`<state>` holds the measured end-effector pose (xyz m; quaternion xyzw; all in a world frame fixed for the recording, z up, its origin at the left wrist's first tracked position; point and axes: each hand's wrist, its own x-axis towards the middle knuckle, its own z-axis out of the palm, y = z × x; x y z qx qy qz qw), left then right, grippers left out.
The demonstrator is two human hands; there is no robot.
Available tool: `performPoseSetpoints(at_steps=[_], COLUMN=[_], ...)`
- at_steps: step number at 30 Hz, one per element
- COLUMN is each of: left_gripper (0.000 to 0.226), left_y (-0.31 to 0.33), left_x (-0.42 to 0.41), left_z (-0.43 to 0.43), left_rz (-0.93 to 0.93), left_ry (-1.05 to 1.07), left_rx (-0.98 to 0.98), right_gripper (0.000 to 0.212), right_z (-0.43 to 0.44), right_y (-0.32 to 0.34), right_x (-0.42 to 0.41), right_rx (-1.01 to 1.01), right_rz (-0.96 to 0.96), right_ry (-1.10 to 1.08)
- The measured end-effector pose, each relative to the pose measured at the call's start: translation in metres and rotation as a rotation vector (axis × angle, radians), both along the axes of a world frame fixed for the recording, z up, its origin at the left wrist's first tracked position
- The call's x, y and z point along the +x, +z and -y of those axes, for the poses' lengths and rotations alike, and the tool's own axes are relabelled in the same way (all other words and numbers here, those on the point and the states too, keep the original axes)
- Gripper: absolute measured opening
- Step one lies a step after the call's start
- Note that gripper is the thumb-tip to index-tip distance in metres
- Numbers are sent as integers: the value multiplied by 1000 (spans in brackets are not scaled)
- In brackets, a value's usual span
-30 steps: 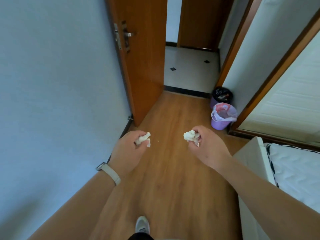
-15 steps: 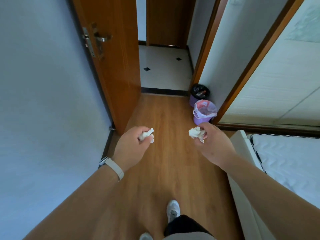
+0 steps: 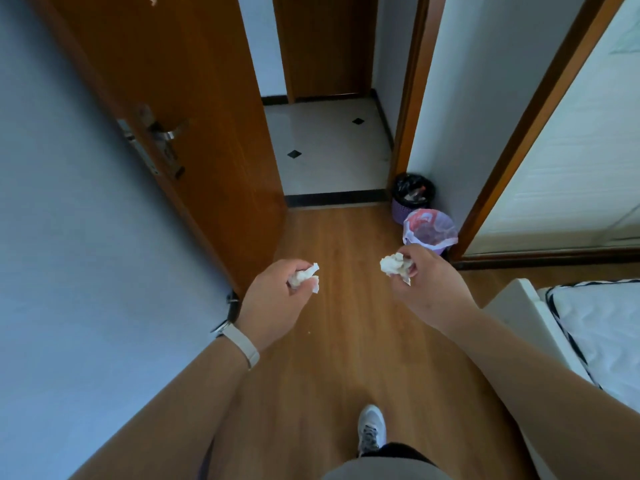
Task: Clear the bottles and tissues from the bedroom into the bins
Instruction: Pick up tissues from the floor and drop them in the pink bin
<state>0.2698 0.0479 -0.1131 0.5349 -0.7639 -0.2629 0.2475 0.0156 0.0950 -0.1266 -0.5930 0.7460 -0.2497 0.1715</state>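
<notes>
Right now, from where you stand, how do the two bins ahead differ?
The far bin has a black liner; the near bin a whitish one with red print. The far bin stands at the doorway threshold; the near bin sits closer, just beyond the right hand. Some rubbish shows in the far bin; the near bin's contents are unclear. Both are purple and stand upright.

head cam | wide-angle, head height | faces fwd+down at wood floor (image 3: 346, 341) | doorway (image 3: 325, 150) ahead

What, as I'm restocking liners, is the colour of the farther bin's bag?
The farther bin's bag is black, seen best in the head view.
</notes>
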Motion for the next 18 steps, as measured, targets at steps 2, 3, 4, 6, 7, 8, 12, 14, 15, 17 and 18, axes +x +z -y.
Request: performPoseSetpoints(at_steps=[2, 3, 4, 6, 7, 8, 12, 14, 15, 17, 18], left_gripper=[27, 27, 28, 29, 29, 28, 23, 24, 24, 24, 23], left_y=[3, 3, 3, 0, -2, -4, -10, -13, -15, -20, -22], left_x=[-23, -34, -46, -67, -75, -83, -104, -116, -121, -128, -131], left_z=[28, 41, 53, 72, 80, 86, 121, 145, 156, 178, 191], left_rz=[17, 17, 13, 2, -2, -4, -20, -18, -17, -28, -33], left_ry=[-24, -27, -31, -58, -76, -93, -142, -168, -179, -205, -223], left_rx=[0, 3, 5, -6, -7, -2, 28, 39, 50, 68, 74], right_gripper=[34, 35, 37, 39, 39, 37, 40, 39, 38, 37, 36], right_z=[20, 29, 38, 54, 59, 63, 82, 97, 104, 119, 128], right_y=[0, 0, -1, 0, 0, -1, -8, -12, -14, -19, -23], right_x=[-23, -34, -45, -64, -72, -78, -94, -103, -106, -109, -110], right_rx=[10, 18, 30, 56, 64, 69, 91, 91, 91, 87, 100], right_rz=[20, 21, 10, -10, 0, 21, 5, 9, 17, 21, 18], right_ry=[-20, -29, -32, -29, -42, -57, -77, -106, -130, -172, -176])
